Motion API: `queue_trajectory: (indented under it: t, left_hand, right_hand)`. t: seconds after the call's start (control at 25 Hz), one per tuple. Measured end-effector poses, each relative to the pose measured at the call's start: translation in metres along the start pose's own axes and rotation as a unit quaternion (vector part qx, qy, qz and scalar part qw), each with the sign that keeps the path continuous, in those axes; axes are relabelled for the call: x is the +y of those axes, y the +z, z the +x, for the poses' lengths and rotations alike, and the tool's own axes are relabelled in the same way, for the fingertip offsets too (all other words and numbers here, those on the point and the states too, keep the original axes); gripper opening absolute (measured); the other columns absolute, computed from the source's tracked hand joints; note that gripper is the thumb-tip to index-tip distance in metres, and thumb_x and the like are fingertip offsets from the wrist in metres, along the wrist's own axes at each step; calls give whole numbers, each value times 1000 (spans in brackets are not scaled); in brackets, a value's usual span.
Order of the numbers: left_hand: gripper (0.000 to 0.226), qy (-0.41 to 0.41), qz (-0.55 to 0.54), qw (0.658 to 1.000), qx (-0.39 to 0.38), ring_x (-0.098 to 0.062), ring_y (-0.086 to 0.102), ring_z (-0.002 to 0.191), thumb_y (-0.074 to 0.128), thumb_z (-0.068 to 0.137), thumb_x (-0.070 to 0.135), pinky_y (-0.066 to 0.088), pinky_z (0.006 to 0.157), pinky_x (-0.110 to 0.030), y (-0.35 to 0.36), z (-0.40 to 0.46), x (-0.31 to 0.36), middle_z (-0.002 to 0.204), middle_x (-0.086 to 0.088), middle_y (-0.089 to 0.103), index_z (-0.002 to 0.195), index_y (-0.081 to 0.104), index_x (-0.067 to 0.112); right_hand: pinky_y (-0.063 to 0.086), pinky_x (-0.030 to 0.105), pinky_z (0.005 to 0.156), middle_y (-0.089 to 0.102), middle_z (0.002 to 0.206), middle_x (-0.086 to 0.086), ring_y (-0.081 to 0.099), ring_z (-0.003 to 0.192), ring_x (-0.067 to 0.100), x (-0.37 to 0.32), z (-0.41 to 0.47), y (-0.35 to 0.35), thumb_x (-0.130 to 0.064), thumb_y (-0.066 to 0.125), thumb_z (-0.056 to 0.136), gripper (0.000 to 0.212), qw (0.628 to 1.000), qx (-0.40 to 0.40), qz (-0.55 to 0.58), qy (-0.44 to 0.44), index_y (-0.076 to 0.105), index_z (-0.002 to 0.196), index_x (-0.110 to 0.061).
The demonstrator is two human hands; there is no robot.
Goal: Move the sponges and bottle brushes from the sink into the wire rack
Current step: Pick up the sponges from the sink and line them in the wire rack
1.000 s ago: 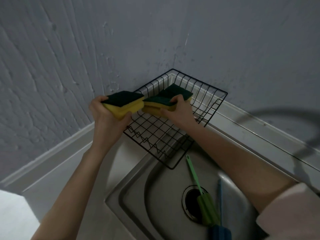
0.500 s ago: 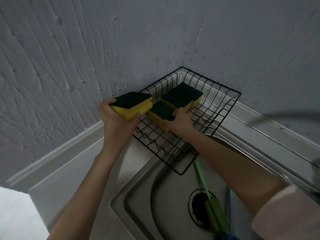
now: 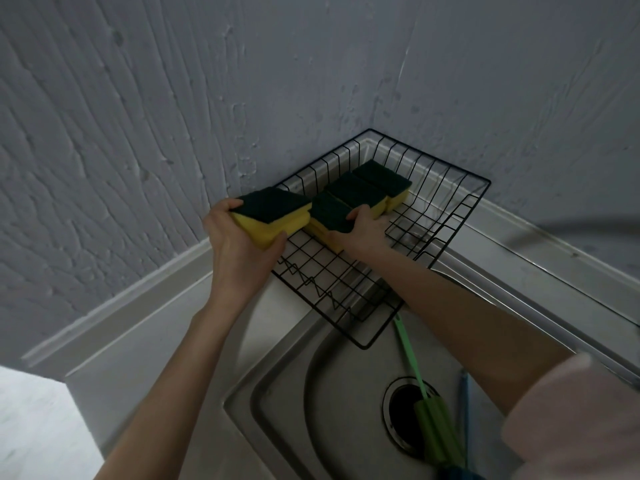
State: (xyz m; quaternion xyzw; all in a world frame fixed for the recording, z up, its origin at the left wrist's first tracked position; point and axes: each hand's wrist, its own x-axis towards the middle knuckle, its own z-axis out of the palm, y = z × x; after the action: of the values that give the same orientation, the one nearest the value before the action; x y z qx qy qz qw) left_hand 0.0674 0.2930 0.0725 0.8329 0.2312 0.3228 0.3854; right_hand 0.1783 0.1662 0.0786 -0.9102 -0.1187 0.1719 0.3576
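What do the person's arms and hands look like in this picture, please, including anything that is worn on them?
Both forearms are bare, and the left hand and right hand wear no gloves; no rings or watch show. A loose, pale pinkish sleeve covers the right upper arm, ending near the elbow. No sleeve shows on the left arm.

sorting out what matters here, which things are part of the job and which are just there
Part of the job: four sponges, green brush, blue brush, wire rack, sink, left hand, right hand.

Just there: wall, drain.
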Motion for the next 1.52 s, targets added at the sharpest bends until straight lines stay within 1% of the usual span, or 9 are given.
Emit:
queue_trajectory:
  t: [0.16,0.24,0.36,0.48,0.68,0.88,1.04,1.32,1.52]
  left_hand:
    - [70,-34,-24,999,-28,-32,39,117,73,70,9,37,97,-32,-7,7,5,127,-23,37,123,31,-4]
    - [69,-47,-70,994,-67,-30,45,112,73,71,11,45,93,-40,-13,11,12,122,-16,41,124,29,2]
    - [65,1,-106,982,-155,-20,47,107,69,74,10,48,82,-19,-20,14,22,118,-6,40,124,28,8]
    - [64,49,-102,964,-241,-17,45,111,69,75,13,46,86,-15,-23,15,26,122,-6,41,125,29,14]
    - [63,36,33,955,-291,-20,35,132,62,82,20,25,100,-23,-28,24,24,144,-8,37,137,32,17]
    - [63,41,166,917,-360,-28,36,129,62,82,22,33,101,-32,-30,36,28,140,-13,41,137,33,14]
    - [54,53,211,887,-406,-31,46,114,61,76,20,40,83,-34,-21,45,30,123,-17,49,128,44,13]
    - [49,54,281,861,-421,-30,51,111,51,83,6,43,83,-32,1,51,28,125,-19,53,131,41,6]
    - [52,77,342,850,-393,-35,36,124,48,85,7,35,99,-36,14,56,15,131,-24,44,136,37,12]
  right_hand:
    - [45,33,90,29,133,20,42,115,31,0,-5,-10,-34,54,88,46,999,41,-12,-18,39,123,-8]
    - [48,24,69,46,119,12,52,93,18,-8,-13,-21,-33,47,93,40,995,39,87,-22,42,124,-8]
    - [42,19,58,52,83,1,51,70,11,-23,-28,-37,-35,38,96,31,953,-55,287,73,49,112,-11]
    - [53,25,59,54,86,6,57,79,18,-23,-43,-47,-25,41,96,14,898,-144,397,123,48,90,-15]
    - [59,25,55,59,95,14,63,80,21,-16,-50,-49,-20,42,96,10,887,-205,386,148,47,93,-13]
    - [58,25,51,58,93,14,62,78,22,-16,-48,-38,-20,44,95,10,890,-246,345,167,48,98,-11]
    - [54,18,46,54,92,13,57,75,18,-12,-39,-26,-20,48,91,32,901,-225,319,190,43,121,-8]
    - [52,28,70,53,90,14,58,78,20,-10,-29,-13,-10,48,91,9,892,-221,339,203,43,99,-8]
    - [50,28,83,53,127,23,58,101,25,-5,-20,1,-4,54,90,45,904,-192,338,179,36,131,-1]
